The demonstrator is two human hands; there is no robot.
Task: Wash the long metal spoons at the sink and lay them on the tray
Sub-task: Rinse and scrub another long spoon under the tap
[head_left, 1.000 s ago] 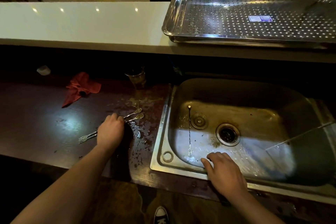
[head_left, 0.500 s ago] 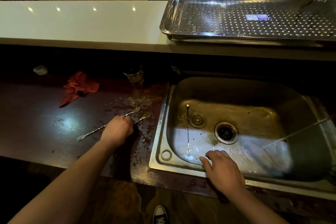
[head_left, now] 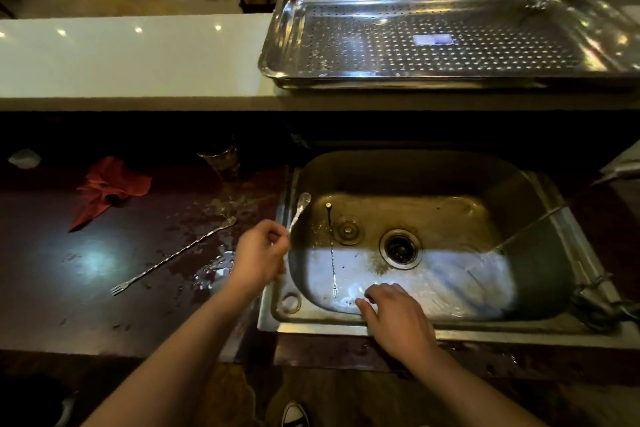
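Note:
My left hand grips a long metal spoon by its stem, its bowl raised over the left rim of the steel sink. A second long spoon, with a fork end, lies diagonally on the dark wet counter to the left. A third thin spoon lies inside the basin, left of the drain. My right hand rests on the sink's front edge, fingers apart, holding nothing. The perforated steel tray sits on the white ledge behind the sink.
A red cloth lies crumpled at the counter's back left, near a small white object. A drinking glass stands at the back beside the sink. A thin stream of water crosses the basin from the right. Chairs stand beyond the white ledge.
My left hand has lifted one spoon off the counter and carried it right to the sink's left rim. The other spoon stays on the counter. My right hand has barely moved.

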